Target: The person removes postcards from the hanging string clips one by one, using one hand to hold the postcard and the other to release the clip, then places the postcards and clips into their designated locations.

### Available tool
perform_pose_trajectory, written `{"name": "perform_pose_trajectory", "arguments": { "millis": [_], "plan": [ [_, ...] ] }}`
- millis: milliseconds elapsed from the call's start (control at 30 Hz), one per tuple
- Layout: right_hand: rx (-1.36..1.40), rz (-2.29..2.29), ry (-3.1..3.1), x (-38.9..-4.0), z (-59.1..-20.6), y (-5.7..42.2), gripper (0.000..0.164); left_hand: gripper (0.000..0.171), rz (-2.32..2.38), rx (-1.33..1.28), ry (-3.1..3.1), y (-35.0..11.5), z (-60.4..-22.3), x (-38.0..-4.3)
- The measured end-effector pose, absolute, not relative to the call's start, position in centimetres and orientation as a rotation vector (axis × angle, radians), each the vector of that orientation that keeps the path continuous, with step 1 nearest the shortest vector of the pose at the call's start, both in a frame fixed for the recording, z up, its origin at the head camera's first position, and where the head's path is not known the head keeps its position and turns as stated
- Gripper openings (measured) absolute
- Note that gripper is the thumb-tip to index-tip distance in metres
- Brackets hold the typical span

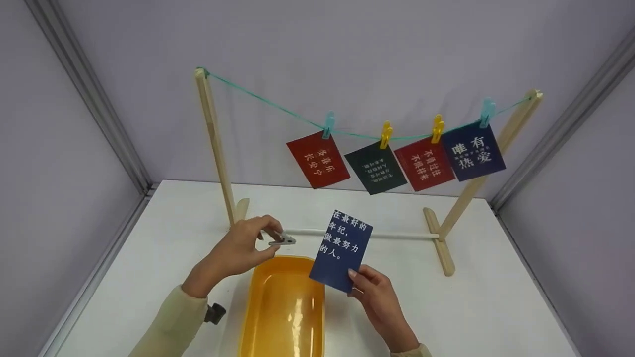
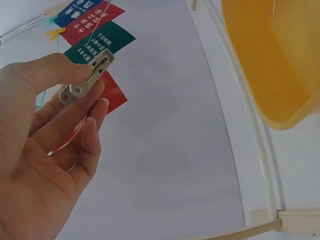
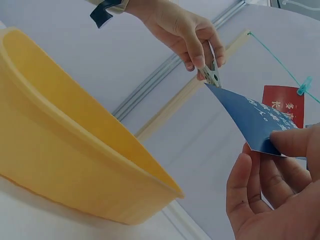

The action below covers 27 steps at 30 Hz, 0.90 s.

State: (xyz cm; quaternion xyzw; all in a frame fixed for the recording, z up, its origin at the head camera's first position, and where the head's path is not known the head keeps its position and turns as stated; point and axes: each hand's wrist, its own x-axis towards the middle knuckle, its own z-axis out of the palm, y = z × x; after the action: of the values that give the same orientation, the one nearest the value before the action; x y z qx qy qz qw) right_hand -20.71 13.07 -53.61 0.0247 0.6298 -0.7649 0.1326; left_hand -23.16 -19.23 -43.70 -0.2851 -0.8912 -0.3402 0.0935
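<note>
Between thumb and fingers, my left hand (image 1: 238, 250) pinches a grey clothespin (image 1: 285, 241); the left wrist view shows the clothespin (image 2: 85, 85) close up, with its metal spring. My right hand (image 1: 379, 300) holds a blue card (image 1: 341, 265) with white characters by its lower right corner, thumb on the printed face. The card stands tilted over the right rim of a yellow tub, to the right of the clothespin and apart from it in the head view. Behind both hands, a green string (image 1: 268, 102) sags between two wooden posts.
Clipped along the string hang a red card (image 1: 320, 163), a green card (image 1: 375, 173), another red card (image 1: 426, 166) and a dark blue card (image 1: 474, 153), with light blue and yellow clips. The yellow tub (image 1: 320, 317) stands in front. A white rod (image 1: 402, 235) joins the posts' feet.
</note>
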Motion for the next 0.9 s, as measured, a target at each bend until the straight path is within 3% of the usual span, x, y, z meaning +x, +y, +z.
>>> {"name": "perform_pose_trajectory", "arguments": {
  "millis": [433,900],
  "plan": [
    [0.291,-2.175,1.921,-19.7,-56.3,15.1,0.028,0.019,-1.054,-0.88,-2.749,-18.7,-46.8,-23.3],
    [0.277,-1.978,2.107,-18.4,-58.0,16.9,0.025,0.021,-0.864,-0.864,-2.922,-17.0,-49.5,-23.3]
  ]
}}
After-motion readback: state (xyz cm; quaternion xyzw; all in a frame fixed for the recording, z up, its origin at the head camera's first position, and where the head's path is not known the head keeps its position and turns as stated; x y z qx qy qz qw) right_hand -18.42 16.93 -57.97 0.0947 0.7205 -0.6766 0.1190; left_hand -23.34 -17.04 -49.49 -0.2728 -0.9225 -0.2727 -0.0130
